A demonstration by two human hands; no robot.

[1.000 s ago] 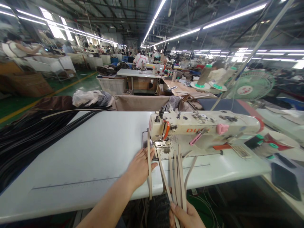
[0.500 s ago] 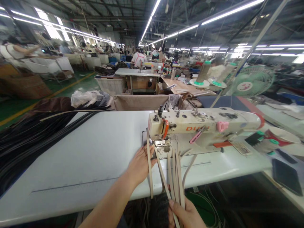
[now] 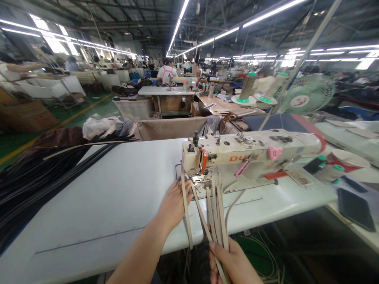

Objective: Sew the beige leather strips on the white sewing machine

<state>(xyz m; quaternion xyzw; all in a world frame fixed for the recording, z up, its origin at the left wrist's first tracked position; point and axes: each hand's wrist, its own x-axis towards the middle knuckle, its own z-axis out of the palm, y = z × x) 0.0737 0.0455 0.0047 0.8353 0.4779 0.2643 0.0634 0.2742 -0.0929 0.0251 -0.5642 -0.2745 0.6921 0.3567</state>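
The left hand [image 3: 173,205] is lying flat and open on the white, smooth worktop [image 3: 103,197], its fingers spread and pressing beside one long beige strap [image 3: 186,213] that is running down from the needle area and hanging over the front edge of the worktop. The fingertips are sitting just in front of the needle plate of the cream-coloured industrial sewing machine with orange lettering [image 3: 251,154].

The right hand [image 3: 232,262] is sitting low, below the worktop's front edge, closed around a bundle of narrow beige straps [image 3: 217,215]. These straps are fanning upward from the hand toward the foot of the machine, lying side by side and partly crossing one another; one thinner strap is curving off to the right on the worktop.

A pink clip-like part [image 3: 274,152] is sitting on the machine's arm. To the far left, a heap of long black strips [image 3: 35,177] is lying across the worktop's edge. Behind the machine, two thread cones on green-rimmed bases [image 3: 254,90] are standing near a pale green desk fan [image 3: 306,94]. A dark flat phone-like slab [image 3: 355,209] is lying at the right. Farther back, other people are sitting at similar worktops under rows of strip lights.
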